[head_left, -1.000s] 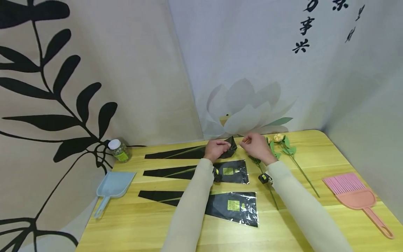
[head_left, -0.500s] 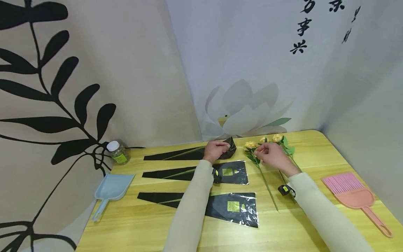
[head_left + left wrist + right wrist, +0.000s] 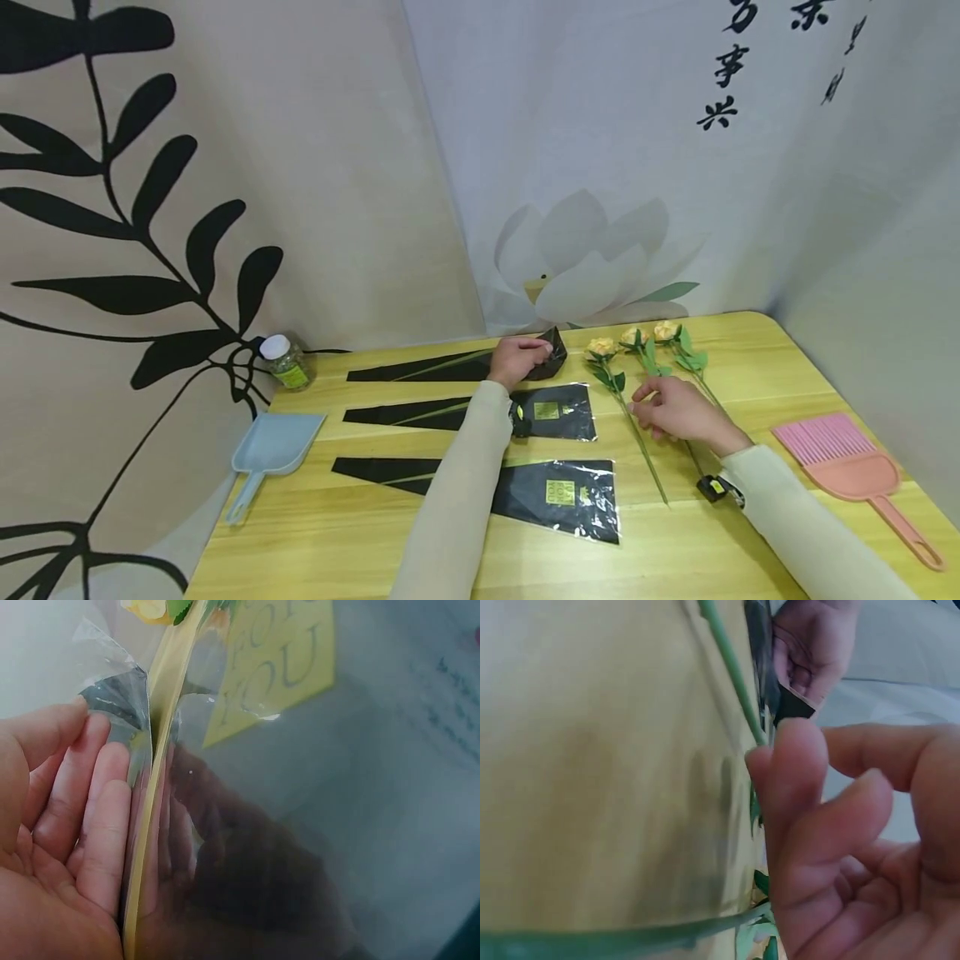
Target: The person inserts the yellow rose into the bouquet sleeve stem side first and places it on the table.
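Note:
At the back of the table my left hand (image 3: pixel 517 362) pinches the raised mouth edge of a black flower sleeve (image 3: pixel 420 367). In the left wrist view, thumb and fingertips hold its clear film (image 3: pixel 112 656), and its gold band shows. My right hand (image 3: pixel 678 410), fingers loosely bent, hovers over the stems of the artificial yellow roses. Its fingertips are close to the stem of the leftmost rose (image 3: pixel 602 347); whether they touch is unclear. The middle rose (image 3: pixel 633 337) has its stem partly hidden by this hand. A third rose (image 3: pixel 666 332) lies to the right.
Two more black sleeves lie flat, one in the middle (image 3: pixel 558 411) and one in front (image 3: pixel 558 500). A blue dustpan (image 3: pixel 273 446) and a white-lidded jar (image 3: pixel 287 362) are at left. A pink brush with dustpan (image 3: pixel 847 467) lies right. A cloth wall (image 3: pixel 337 167) stands behind the table.
My right hand has come away from beside the sleeve's mouth, moving right and toward me, down to the rose stems. The left hand keeps its hold at the sleeve's mouth.

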